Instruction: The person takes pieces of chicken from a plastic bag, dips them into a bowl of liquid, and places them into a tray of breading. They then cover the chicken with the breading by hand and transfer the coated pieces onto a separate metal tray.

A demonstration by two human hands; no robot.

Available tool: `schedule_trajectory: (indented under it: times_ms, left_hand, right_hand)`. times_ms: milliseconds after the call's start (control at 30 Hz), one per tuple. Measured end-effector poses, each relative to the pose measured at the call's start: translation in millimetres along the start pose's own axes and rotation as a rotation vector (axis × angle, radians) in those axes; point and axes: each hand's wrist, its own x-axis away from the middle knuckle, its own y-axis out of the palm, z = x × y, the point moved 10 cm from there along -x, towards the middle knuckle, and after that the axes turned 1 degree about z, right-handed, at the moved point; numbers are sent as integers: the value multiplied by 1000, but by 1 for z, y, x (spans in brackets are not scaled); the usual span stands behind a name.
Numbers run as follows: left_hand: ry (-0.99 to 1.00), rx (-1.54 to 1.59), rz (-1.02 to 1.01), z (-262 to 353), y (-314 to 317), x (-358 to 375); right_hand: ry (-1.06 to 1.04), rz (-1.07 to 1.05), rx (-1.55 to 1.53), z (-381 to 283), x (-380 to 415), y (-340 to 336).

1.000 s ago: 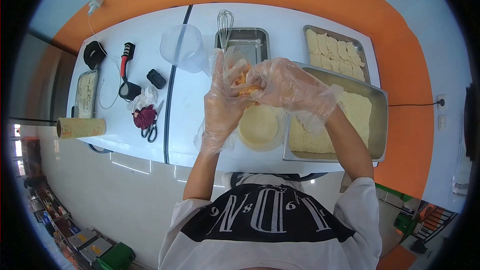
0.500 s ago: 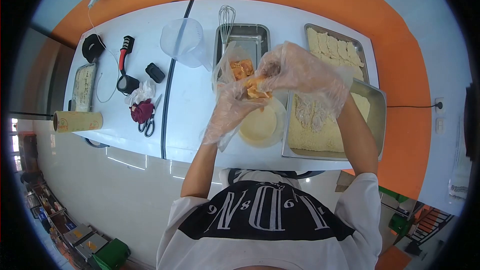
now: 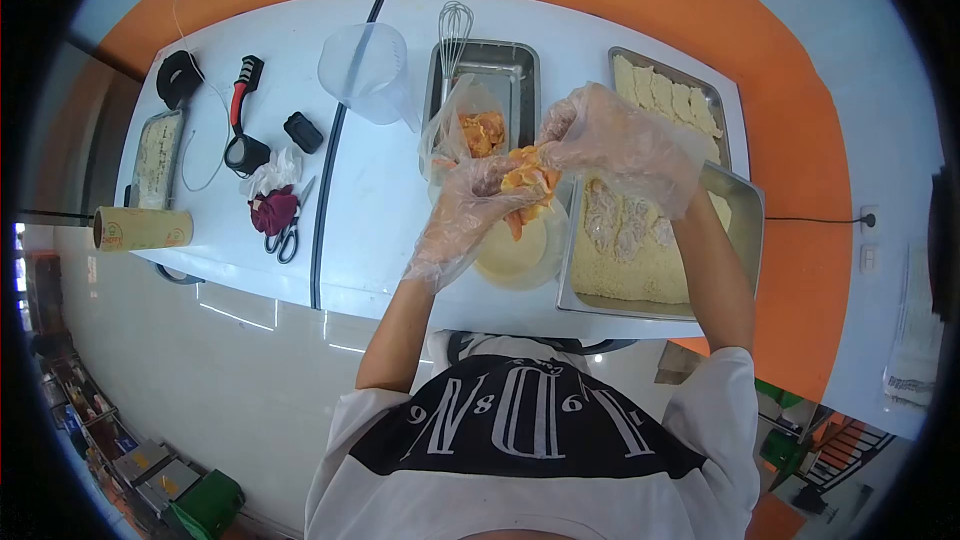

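Observation:
Both my hands wear clear plastic gloves. My left hand (image 3: 458,215) grips a piece of orange marinated meat (image 3: 532,180), which looks like chicken, from its left side. The fingers of my right hand (image 3: 625,145) pinch the upper right edge of the same piece. Part of it dangles over a bowl of pale batter (image 3: 512,252). Behind my left hand, an open plastic bag holds more marinated meat (image 3: 482,134). Beside my right forearm is a deep metal tray (image 3: 668,312) of pale crumbs, with several coated pieces (image 3: 622,225) lying in it.
A whisk (image 3: 455,35) leans in a metal pan (image 3: 512,60) at the back. Flat coated pieces fill another tray (image 3: 727,105). To the left are a plastic jug (image 3: 365,70), scissors (image 3: 289,238), a knife sharpener (image 3: 242,110), a maroon cloth (image 3: 273,211) and a wrap roll (image 3: 145,229).
The meat piece is spread wider and shows more below my left hand's fingers. My right hand has shifted slightly right, away from my left. The whole view has tilted a little.

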Motion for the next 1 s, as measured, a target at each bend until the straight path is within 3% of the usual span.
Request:
schedule_trajectory:
  times_ms: [300, 400, 467, 600, 767, 933, 1000]
  left_hand:
    - [8, -60, 43, -32, -29, 5]
    - [25, -77, 193, -40, -56, 21]
    - [36, 178, 432, -42, -83, 42]
    - [59, 376, 635, -82, -136, 73]
    - [-24, 270, 636, -119, -136, 99]
    - [-45, 314, 593, -140, -102, 101]
    - [-9, 368, 566, -130, -79, 94]
  right_hand:
    - [-61, 89, 187, -28, 15, -3]
    - [-25, 28, 218, -30, 17, 7]
    - [-17, -11, 230, -27, 16, 16]
    - [-5, -55, 276, -16, 7, 34]
    - [6, -127, 157, 0, -2, 52]
    - [154, -187, 18, 3, 12, 60]
    - [45, -162, -57, -4, 18, 53]
